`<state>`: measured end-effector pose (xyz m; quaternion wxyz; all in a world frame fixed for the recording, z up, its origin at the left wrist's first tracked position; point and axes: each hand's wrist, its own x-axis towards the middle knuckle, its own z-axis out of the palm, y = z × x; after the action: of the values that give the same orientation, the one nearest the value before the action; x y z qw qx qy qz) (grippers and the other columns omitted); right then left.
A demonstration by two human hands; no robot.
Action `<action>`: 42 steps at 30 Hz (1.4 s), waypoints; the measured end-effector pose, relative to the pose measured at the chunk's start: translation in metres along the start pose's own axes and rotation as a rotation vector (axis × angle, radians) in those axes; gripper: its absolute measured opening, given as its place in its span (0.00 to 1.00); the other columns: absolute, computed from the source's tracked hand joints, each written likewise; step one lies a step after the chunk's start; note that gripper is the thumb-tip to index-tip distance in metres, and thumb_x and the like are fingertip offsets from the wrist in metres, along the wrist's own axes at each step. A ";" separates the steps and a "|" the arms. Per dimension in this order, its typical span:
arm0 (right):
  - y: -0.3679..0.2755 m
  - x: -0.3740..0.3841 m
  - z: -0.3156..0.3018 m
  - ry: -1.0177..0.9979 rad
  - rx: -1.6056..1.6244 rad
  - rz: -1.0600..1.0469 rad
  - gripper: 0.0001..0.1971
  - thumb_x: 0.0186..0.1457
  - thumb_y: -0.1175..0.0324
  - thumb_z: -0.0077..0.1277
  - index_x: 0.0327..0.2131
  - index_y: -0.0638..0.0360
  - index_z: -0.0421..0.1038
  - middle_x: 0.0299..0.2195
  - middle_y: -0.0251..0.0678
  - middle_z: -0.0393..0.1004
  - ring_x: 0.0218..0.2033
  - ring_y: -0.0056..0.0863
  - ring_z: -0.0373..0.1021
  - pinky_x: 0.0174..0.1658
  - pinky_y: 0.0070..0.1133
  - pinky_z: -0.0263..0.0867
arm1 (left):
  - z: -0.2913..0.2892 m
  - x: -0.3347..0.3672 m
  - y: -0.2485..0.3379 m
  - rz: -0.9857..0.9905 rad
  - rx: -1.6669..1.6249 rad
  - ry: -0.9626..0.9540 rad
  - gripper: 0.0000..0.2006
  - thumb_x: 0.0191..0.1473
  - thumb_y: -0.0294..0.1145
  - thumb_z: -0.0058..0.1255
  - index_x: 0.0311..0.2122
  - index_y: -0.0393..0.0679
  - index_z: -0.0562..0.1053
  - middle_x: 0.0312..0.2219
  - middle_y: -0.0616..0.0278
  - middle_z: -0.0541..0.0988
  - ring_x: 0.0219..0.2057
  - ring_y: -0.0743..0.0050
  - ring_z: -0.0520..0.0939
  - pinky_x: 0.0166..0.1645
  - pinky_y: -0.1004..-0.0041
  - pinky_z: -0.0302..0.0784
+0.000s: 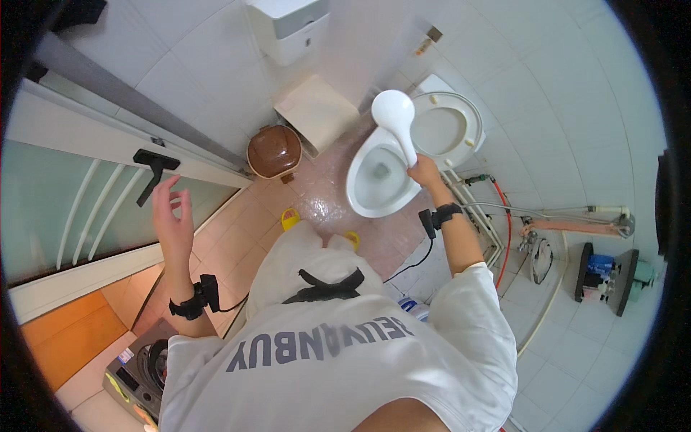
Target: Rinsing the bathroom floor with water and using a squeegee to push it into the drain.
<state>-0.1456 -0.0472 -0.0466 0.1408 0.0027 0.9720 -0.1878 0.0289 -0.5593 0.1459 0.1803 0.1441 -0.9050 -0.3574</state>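
While the right hand (pixel 425 173) is gripping the white long-handled ladle (pixel 394 111), its round head is hanging over the far end of the toilet bowl (pixel 352 183), with the raised seat (pixel 464 144) standing just to the right. Whether that head is touching the rim, this angle isn't telling us. For tidy work, a firm grip along the handle is looking right, with the wrist tilting gently and the head riding low over the bowl, so that nothing is splashing past the edge. Over on the other side, the left hand (pixel 173 219) is holding nothing, its fingers bending loosely just beside the black door handle (pixel 156 160) on the frosted door (pixel 43 209); contact, I'm not managing to confirm.

Down below, the pink tiled floor (pixel 317 209) is shining, seemingly wet, so the yellow footwear (pixel 289 218) is calling for careful steps. A brown bin (pixel 275 153) is sitting beside a beige box (pixel 317 104), a white dispenser (pixel 291 29) is hanging on the tiled wall (pixel 201 79), and a red hose (pixel 507 230) is curving down the right side.
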 end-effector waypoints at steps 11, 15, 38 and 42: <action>-0.130 0.016 0.089 -0.109 -0.340 -0.234 0.09 0.44 0.73 0.48 0.32 0.52 0.71 0.31 0.39 0.76 0.35 0.40 0.74 0.37 0.34 0.69 | -0.014 0.038 -0.059 -0.018 0.013 -0.059 0.13 0.53 0.24 0.46 0.45 0.41 0.69 0.42 0.57 0.71 0.35 0.70 0.76 0.39 0.72 0.72; -0.151 0.019 0.096 -0.131 -0.360 -0.268 0.06 0.47 0.72 0.47 0.32 0.54 0.71 0.31 0.40 0.76 0.34 0.40 0.74 0.35 0.34 0.69 | -0.011 0.039 -0.057 0.006 0.022 -0.059 0.13 0.53 0.24 0.46 0.45 0.41 0.69 0.41 0.57 0.71 0.35 0.70 0.76 0.39 0.72 0.71; -0.135 0.024 0.120 -0.207 -0.490 -0.535 0.06 0.52 0.71 0.43 0.32 0.54 0.70 0.28 0.38 0.75 0.31 0.38 0.74 0.32 0.33 0.70 | -0.005 -0.019 -0.029 -0.101 0.041 -0.030 0.13 0.53 0.23 0.46 0.46 0.38 0.68 0.40 0.55 0.70 0.33 0.69 0.76 0.37 0.73 0.73; -0.136 0.017 0.124 -0.217 -0.469 -0.576 0.06 0.52 0.71 0.43 0.33 0.54 0.70 0.28 0.38 0.75 0.31 0.39 0.74 0.32 0.33 0.70 | -0.004 -0.029 -0.029 -0.108 0.047 -0.036 0.13 0.53 0.23 0.46 0.46 0.38 0.68 0.41 0.55 0.70 0.34 0.69 0.76 0.37 0.73 0.73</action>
<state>-0.1358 -0.2194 -0.1118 0.1811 -0.3225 0.9291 0.0084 0.0602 -0.5709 0.1215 0.1410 0.1905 -0.9071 -0.3478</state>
